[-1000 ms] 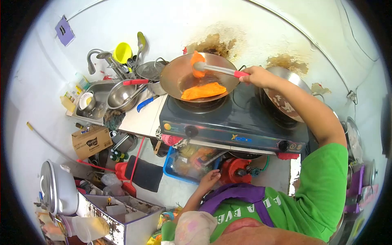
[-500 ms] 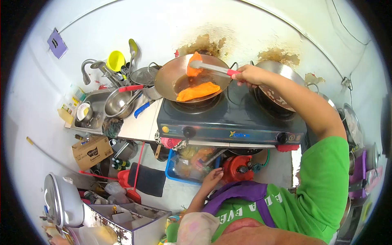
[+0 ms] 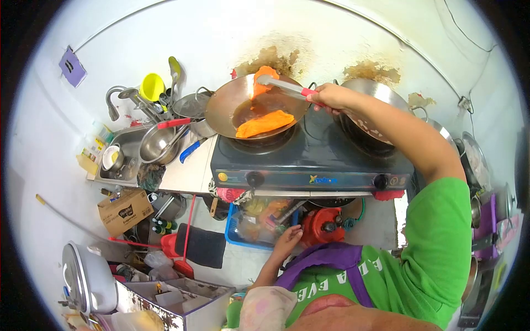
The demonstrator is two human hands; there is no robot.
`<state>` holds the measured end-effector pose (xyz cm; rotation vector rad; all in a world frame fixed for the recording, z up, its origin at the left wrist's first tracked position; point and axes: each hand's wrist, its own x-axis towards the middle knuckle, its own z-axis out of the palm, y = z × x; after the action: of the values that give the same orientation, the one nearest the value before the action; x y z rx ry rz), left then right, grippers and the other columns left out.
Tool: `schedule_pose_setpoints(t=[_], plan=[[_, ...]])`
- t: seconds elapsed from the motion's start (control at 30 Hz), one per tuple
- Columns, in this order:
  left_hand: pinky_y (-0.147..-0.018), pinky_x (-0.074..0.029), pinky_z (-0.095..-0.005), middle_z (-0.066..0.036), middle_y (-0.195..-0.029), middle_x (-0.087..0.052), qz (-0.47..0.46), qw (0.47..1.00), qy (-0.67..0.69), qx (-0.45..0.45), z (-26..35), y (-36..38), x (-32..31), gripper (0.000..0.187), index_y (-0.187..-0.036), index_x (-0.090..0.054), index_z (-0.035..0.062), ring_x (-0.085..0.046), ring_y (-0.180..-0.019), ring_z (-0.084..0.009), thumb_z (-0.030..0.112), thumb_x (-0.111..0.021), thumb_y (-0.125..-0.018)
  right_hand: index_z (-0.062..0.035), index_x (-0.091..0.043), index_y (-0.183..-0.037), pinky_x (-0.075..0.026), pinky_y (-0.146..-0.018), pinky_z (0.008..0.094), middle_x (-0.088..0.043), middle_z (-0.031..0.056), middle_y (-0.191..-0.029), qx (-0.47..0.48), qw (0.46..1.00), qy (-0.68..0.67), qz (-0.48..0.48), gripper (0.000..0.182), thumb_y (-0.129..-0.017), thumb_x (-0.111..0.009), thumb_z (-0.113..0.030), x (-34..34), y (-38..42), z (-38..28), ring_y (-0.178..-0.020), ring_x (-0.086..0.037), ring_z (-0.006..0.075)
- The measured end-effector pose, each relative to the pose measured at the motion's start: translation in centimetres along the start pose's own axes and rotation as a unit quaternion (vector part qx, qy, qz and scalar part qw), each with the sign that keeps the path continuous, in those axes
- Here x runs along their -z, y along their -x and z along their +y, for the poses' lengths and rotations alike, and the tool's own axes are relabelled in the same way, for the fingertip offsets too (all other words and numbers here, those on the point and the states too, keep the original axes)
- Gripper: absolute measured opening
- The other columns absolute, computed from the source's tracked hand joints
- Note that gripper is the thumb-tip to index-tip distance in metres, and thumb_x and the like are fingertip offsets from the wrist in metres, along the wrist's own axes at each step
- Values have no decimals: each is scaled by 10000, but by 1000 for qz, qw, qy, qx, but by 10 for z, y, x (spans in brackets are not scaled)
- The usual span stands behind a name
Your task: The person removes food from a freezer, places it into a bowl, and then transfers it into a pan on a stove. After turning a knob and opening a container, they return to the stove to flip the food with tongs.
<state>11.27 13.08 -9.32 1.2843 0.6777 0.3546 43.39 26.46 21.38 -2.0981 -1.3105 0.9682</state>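
My right hand [image 3: 330,99] is closed around the red-gripped end of metal tongs [image 3: 284,85], stretched out over the wok [image 3: 221,107]. At the tongs' tip hangs an orange-coated piece of food [image 3: 266,79], held up by the wok's far rim. A second orange-coated piece [image 3: 266,123], longer and flatter, lies in the brown oil [image 3: 248,112] on the near side. The wok sits on the left burner of a two-burner gas stove [image 3: 314,160]. My left hand [image 3: 288,238] hangs low in front of the stove, fingers loosely extended and holding nothing, close to a red gas cylinder [image 3: 323,226].
A second metal pan [image 3: 375,91] stands on the right burner, partly behind my right forearm. Left of the stove are a blue-handled knife [image 3: 191,150], a steel bowl [image 3: 157,144] and the sink [image 3: 130,171]. Below is a blue basket [image 3: 237,240] of bagged items.
The orange piece in the tongs has risen slightly towards the wok's far rim. My left hand stays by the cylinder; the whole view has shifted a little.
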Motion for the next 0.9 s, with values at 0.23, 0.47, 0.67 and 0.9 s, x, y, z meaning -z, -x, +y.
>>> schedule_pose_setpoints(t=[0.23,0.47,0.67,0.9], plan=[[-916,-392,-281,-112,-1136,-547,-4,999,33,10,5,0,-1,444,-1238,-433,-10,-515,-1051,-168,232,-560,-888,-44,-599,-938,-380,-439,283,-568,23,-677,33,992,103,61,306,-834,-569,-330,-12,-23,1,-499,-476,125],[-916,-392,-279,-105,-1138,-547,7,1000,4,0,6,0,1,430,-1235,-439,-6,-514,-1050,-162,219,-560,-889,-40,-620,-995,-465,-740,381,-645,159,-865,86,958,253,107,410,-800,-572,-397,-32,-29,-20,-815,-620,296],[-907,-399,-280,-103,-1121,-556,23,1000,10,10,5,6,3,425,-1232,-445,-5,-518,-1041,-159,220,-559,-889,-42,-613,-1033,-461,-774,390,-635,185,-919,90,954,260,122,426,-798,-571,-395,-41,-41,-30,-873,-607,319],[-897,-403,-279,-105,-1116,-556,39,999,22,16,-5,9,8,432,-1231,-448,-4,-523,-1024,-159,230,-563,-886,-61,-601,-1069,-462,-788,385,-632,184,-953,98,957,243,124,439,-785,-585,-396,-44,-50,-30,-909,-602,323]])
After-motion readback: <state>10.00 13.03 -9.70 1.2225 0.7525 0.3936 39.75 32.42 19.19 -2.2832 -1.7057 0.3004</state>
